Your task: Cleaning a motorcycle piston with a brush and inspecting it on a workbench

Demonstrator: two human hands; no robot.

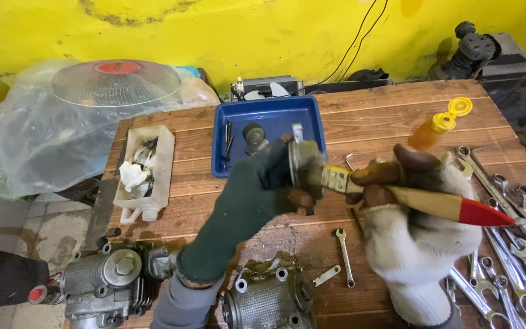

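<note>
My left hand [248, 204], in a dark green glove, holds a small round metal part [304, 159] up over the wooden table [372, 116]. My right hand [412, 234], in a worn white glove with bare fingertips, grips a paintbrush [433, 203] with a wooden handle and red tip. The brush's bristle end presses against the metal part. Both hands hover in front of a blue plastic tray [275, 119].
The blue tray holds bolts and small parts. A cut white jug [144, 167] with rags lies left. An orange squeeze bottle [439, 125] stands right, with several wrenches [506, 244] beside it. Two engine castings [111, 277] [269, 298] sit near the front edge. A small wrench [343, 256] lies mid-table.
</note>
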